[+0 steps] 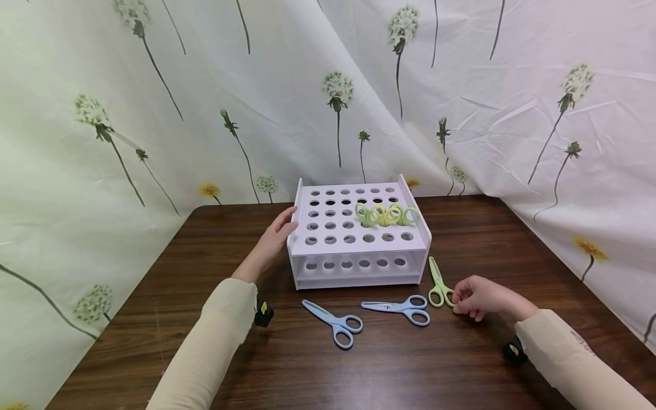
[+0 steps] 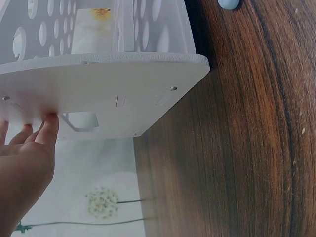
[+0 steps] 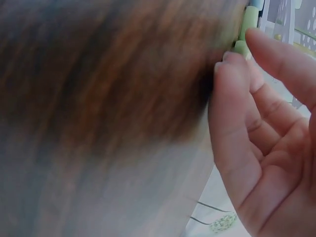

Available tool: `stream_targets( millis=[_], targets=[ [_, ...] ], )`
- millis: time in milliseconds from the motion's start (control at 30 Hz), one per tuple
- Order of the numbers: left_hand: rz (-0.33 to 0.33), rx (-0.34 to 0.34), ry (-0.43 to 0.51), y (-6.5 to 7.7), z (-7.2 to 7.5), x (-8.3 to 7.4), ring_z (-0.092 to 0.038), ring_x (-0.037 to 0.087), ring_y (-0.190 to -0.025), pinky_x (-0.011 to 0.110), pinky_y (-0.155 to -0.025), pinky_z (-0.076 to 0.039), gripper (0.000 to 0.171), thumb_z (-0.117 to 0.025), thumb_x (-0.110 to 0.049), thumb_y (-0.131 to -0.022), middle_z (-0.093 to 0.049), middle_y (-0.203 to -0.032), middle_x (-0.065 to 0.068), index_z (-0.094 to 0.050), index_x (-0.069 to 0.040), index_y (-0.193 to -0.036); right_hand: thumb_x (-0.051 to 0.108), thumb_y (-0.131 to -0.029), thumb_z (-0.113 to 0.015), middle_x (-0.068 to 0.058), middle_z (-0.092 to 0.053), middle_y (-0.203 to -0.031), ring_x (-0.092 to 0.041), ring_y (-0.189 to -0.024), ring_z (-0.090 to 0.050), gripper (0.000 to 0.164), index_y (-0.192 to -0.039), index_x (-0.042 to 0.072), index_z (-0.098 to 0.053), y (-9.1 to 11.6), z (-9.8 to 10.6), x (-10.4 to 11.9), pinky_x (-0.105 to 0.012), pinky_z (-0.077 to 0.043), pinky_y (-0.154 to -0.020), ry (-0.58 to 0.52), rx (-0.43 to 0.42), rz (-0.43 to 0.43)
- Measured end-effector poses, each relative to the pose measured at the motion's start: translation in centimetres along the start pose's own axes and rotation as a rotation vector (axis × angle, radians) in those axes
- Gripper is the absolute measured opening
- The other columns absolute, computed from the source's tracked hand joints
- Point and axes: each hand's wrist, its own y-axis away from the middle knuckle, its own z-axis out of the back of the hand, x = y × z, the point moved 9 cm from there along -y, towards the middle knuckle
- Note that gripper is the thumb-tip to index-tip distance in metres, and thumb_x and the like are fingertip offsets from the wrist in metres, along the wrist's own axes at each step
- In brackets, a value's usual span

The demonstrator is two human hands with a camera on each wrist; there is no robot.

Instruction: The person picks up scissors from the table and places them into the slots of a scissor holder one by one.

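A white two-tier rack [image 1: 338, 249] with rows of round holes stands on the table. My left hand [image 1: 279, 229] rests its fingertips against the rack's outer left side, and the left wrist view shows those fingers [image 2: 48, 131] laid on the flat panel. Green and yellow scissors handles [image 1: 385, 216] stick up from holes at the rack's right. At its front right corner lies a pair of green scissors [image 1: 435, 273], blades pointing away. My right hand [image 1: 479, 297] pinches the edge of its handle loop; in the right wrist view, thumb and index fingertips meet the green handle [image 3: 242, 48].
Two pairs of light blue scissors lie flat before the rack: one pair [image 1: 335, 324] toward the left, another pair [image 1: 402, 306] nearer the green ones. Behind the dark wooden table [image 1: 389, 364] hangs a white cloth [image 1: 287, 114] printed with dandelions.
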Motion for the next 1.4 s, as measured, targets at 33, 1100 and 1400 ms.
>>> stream_targets(
  millis=[33, 1100, 1400],
  targets=[
    [-0.001, 0.003, 0.001, 0.0, 0.0, 0.0, -0.032, 0.029, -0.124, 0.044, -0.1, -0.028, 0.049, -0.044, -0.02, -0.097, -0.027, -0.144, 0.018, -0.029, -0.011, -0.143, 0.008, -0.079, -0.069, -0.002, -0.054, -0.064, -0.014, -0.052, -0.053, 0.01, -0.08, 0.004, -0.059, 0.0, 0.0, 0.0, -0.03, -0.049, -0.048, 0.004, 0.002, 0.004],
    [0.03, 0.031, 0.004, 1.7, -0.8, -2.4, -0.026, 0.033, -0.128, 0.046, -0.103, -0.024, 0.05, -0.041, -0.014, -0.098, -0.02, -0.147, 0.021, -0.025, -0.005, -0.144, 0.007, -0.082, -0.067, -0.004, -0.054, -0.068, -0.014, -0.054, -0.052, 0.01, -0.084, 0.001, -0.059, 1.9, 4.4, 2.2, -0.029, -0.047, -0.048, 0.038, -0.291, 0.164],
    [0.02, 0.035, -0.018, 1.6, -0.8, -2.4, -0.023, 0.033, -0.13, 0.046, -0.104, -0.023, 0.05, -0.04, -0.015, -0.098, -0.018, -0.147, 0.022, -0.024, -0.004, -0.144, 0.01, -0.084, -0.067, -0.007, -0.055, -0.067, -0.016, -0.055, -0.054, 0.014, -0.085, 0.0, -0.058, 2.7, 6.2, 3.4, -0.031, -0.048, -0.05, 0.031, -0.402, 0.161]
  ],
)
